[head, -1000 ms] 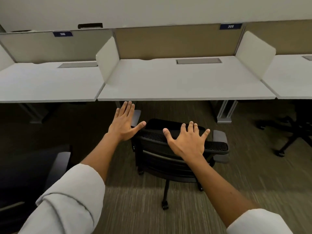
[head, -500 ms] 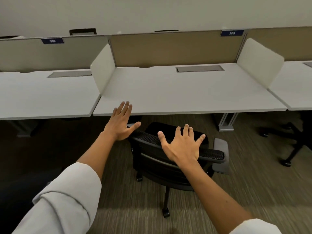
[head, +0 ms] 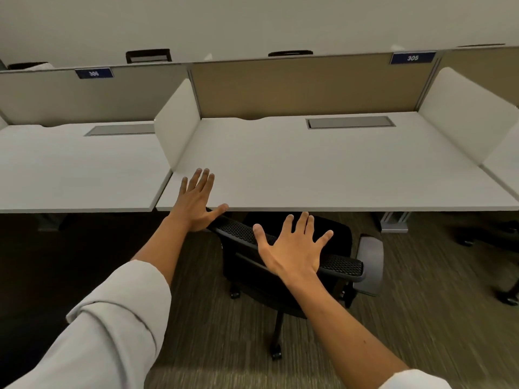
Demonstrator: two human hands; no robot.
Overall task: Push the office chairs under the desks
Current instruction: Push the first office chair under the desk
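A black mesh office chair (head: pixel 341 264) stands at the front edge of the white desk (head: pixel 323 169) labelled 305, its seat partly hidden beneath the desktop. My right hand (head: pixel 293 248) lies flat with fingers spread on the top of the chair's backrest. My left hand (head: pixel 196 202) is open with straight fingers at the backrest's left end, its fingertips over the desk's front edge. The chair's grey right armrest (head: pixel 370 265) sticks out to the right. One caster (head: pixel 276 355) shows on the carpet.
A second white desk (head: pixel 70 169) labelled 306 adjoins on the left, split off by a white divider (head: pixel 177 127). Another chair's black base (head: pixel 502 276) sits at the right edge. A grey desk leg (head: pixel 394 221) stands right of the chair. Striped carpet covers the floor.
The chair has rolled forward toward the desk and both hands have travelled with it. My view has moved closer, so the desk now fills more of the frame.
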